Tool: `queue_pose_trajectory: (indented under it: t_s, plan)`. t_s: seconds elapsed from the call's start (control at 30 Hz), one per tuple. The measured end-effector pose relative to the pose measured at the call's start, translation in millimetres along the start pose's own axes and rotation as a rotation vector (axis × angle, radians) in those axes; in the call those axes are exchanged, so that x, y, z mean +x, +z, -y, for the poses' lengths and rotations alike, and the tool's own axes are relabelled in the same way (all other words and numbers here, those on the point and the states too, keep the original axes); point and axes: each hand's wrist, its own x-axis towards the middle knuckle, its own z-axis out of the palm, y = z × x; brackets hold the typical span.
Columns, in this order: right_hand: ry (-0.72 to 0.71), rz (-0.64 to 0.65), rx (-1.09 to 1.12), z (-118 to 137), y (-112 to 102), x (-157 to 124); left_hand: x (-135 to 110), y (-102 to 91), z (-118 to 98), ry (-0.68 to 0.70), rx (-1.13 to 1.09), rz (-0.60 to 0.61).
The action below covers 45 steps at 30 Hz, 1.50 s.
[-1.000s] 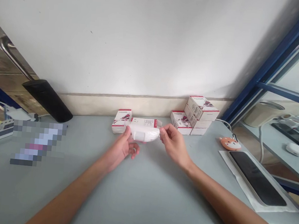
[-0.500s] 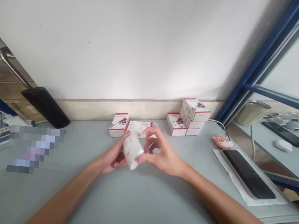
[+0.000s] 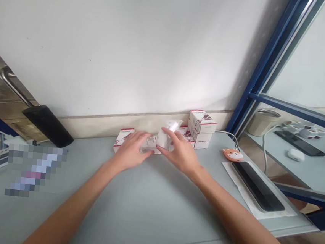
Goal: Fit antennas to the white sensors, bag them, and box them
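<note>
My right hand has its fingers around a white plastic-wrapped item, which stands tilted up near the back of the table. My left hand lies flat-fingered against a white box with red trim, which is low on the table and partly covered by the fingers. A similar box stands just left of that hand. Several more such boxes are stacked behind the wrapped item, and another box is mostly hidden behind it.
The grey-blue table runs up to a beige skirting strip below a white wall. On its right lie an orange fox-shaped object and a black slab on a white sheet. A blue metal frame stands at right; a pixelated patch covers part of the left.
My left hand has let go of the wrapped item and moved onto the box. The item is now in my right hand alone, further back. The view has shifted slightly.
</note>
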Motion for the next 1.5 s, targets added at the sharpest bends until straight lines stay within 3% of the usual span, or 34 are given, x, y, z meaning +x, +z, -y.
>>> queue_pose_trajectory:
  t_s: [0.03,0.17,0.37,0.5,0.7,0.93,1.07,1.13,1.23,1.37,1.5]
  plan:
    - [0.052,0.003,-0.033,-5,-1,3,7,5.4,4,0.089,0.152,0.074]
    - [0.144,0.017,-0.024,-14,1,6,16,22.1,13,0.122,0.218,0.137]
    - [0.18,-0.006,0.269,-3,-4,4,-26,18.2,0,0.086,0.14,0.034]
    - [-0.008,0.017,0.272,9,-5,-3,-50,14.5,3,0.127,0.131,-0.075]
    - [-0.349,0.065,0.054,13,-1,-14,-56,12.0,20,0.376,0.157,-0.146]
    - [-0.497,-0.071,-0.102,9,1,-14,-64,29.6,6,0.227,-0.147,-0.14]
    - [-0.566,0.012,-0.147,12,-9,-12,-69,45.8,-1,0.172,-0.394,-0.208]
    - [-0.551,0.065,-0.132,14,-12,-12,-70,49.2,-3,0.134,-0.444,-0.228]
    - [-0.494,0.035,-0.03,18,-10,-15,-70,49.2,-5,0.122,-0.453,-0.238]
    - [-0.284,-0.023,0.252,25,-4,-19,-68,48.4,-2,0.173,-0.446,-0.244]
    - [-0.13,0.03,0.438,27,-4,-18,-68,48.7,1,0.228,-0.426,-0.244]
